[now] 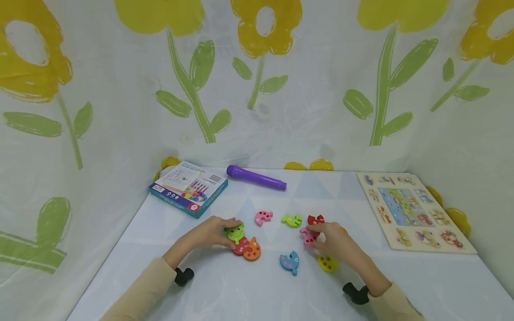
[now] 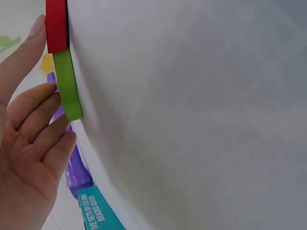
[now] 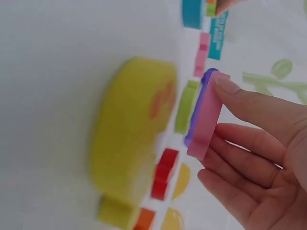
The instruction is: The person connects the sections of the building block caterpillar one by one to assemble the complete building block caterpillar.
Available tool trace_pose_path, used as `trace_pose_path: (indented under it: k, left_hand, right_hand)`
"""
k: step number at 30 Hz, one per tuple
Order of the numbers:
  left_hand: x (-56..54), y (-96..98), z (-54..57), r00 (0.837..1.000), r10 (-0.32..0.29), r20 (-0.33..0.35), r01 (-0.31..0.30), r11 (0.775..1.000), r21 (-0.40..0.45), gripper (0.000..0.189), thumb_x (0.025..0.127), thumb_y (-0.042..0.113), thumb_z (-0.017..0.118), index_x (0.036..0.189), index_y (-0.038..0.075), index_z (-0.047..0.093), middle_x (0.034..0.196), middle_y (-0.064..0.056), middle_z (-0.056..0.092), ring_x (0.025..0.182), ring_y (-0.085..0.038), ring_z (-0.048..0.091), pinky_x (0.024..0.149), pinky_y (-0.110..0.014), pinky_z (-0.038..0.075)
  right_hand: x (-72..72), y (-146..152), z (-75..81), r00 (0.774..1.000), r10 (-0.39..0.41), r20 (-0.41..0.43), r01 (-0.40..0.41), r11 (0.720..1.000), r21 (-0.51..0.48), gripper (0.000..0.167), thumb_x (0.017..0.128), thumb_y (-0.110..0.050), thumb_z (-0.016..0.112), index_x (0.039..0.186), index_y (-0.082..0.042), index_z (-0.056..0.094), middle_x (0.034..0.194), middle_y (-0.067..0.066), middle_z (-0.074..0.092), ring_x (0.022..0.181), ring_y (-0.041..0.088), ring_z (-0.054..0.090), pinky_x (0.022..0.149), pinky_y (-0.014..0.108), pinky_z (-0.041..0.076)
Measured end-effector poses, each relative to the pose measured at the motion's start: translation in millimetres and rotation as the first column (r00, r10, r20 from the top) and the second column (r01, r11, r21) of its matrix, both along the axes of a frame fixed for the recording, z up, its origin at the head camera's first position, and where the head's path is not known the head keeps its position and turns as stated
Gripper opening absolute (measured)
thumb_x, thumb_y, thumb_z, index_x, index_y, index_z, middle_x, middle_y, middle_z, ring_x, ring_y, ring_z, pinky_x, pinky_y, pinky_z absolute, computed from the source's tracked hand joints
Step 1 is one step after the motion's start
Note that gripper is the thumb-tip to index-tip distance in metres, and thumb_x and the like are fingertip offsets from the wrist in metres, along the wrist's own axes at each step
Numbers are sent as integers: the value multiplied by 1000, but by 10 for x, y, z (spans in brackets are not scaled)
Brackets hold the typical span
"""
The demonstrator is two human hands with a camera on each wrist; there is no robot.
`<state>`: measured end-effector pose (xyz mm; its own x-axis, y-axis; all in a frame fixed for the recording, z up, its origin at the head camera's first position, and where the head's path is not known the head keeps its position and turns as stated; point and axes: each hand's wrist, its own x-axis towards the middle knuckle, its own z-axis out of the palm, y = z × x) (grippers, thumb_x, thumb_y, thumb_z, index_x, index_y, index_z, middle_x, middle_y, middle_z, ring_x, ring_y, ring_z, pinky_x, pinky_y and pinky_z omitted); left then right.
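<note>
Three joined caterpillar puzzle pieces lie left of centre: a green smiling head (image 1: pixel 234 232), a red piece (image 1: pixel 240 246) marked 2 and an orange piece (image 1: pixel 252 249) marked 3. My left hand (image 1: pixel 213 232) holds this group from the left, thumb against the red piece and fingertips by the green head. To the right, my right hand (image 1: pixel 336 240) pinches a pink spotted puzzle piece (image 3: pixel 210 115) between thumb and fingers, tilted up on edge in the right wrist view. Around it lie a red piece (image 1: pixel 315 220), a yellow piece (image 1: pixel 328 263) and a blue piece (image 1: pixel 290 262).
Farther back are another pink piece (image 1: pixel 263 217) and a light green piece (image 1: pixel 292 220). An orange piece (image 1: pixel 344 230) is mostly hidden behind my right hand. A boxed set (image 1: pixel 188 187), a purple microphone-shaped stick (image 1: pixel 257 178) and a wooden picture board (image 1: pixel 415 211) lie toward the flowered backdrop.
</note>
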<state>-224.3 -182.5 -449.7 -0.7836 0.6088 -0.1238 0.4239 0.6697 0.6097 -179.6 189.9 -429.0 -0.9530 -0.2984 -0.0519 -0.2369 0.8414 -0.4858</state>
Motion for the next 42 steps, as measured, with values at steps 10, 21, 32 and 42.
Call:
trace_pose_path:
  k: [10, 21, 32, 42]
  left_hand:
    - [-64, 4, 32, 996, -23, 89, 25, 1000, -15, 69, 77, 33, 81, 139, 21, 54, 146, -14, 43, 136, -35, 37, 107, -52, 35]
    - [-141, -17, 11, 993, -52, 107, 53, 999, -12, 68, 76, 30, 82, 138, 24, 54, 147, -13, 42, 137, -31, 36, 110, -52, 31]
    - [-142, -1, 35, 991, -72, 117, 73, 997, -7, 66, 77, 26, 81, 138, 22, 55, 146, -12, 42, 138, -31, 35, 110, -54, 29]
    - [-142, 3, 36, 989, -80, 126, 82, 997, -8, 66, 78, 24, 81, 138, 23, 55, 147, -12, 41, 138, -32, 35, 110, -55, 29]
  right_hand:
    - [-75, -161, 91, 962, 255, -99, -263, 961, -83, 44, 80, -18, 80, 120, -4, 68, 112, 6, 70, 100, 20, 65, 81, 35, 56]
    - [-210, -424, 98, 915, 401, -38, -403, 913, -68, 44, 82, -20, 78, 123, -8, 67, 114, 1, 70, 105, 16, 64, 86, 32, 55]
    - [-312, -703, 72, 831, 556, -2, -556, 831, -22, 44, 84, -23, 77, 125, -10, 66, 110, -5, 70, 103, 9, 64, 86, 23, 53]
    - [-351, -879, 0, 823, 565, 53, -562, 825, -55, 42, 85, -20, 76, 124, -9, 67, 116, -2, 69, 111, 10, 62, 90, 23, 51]
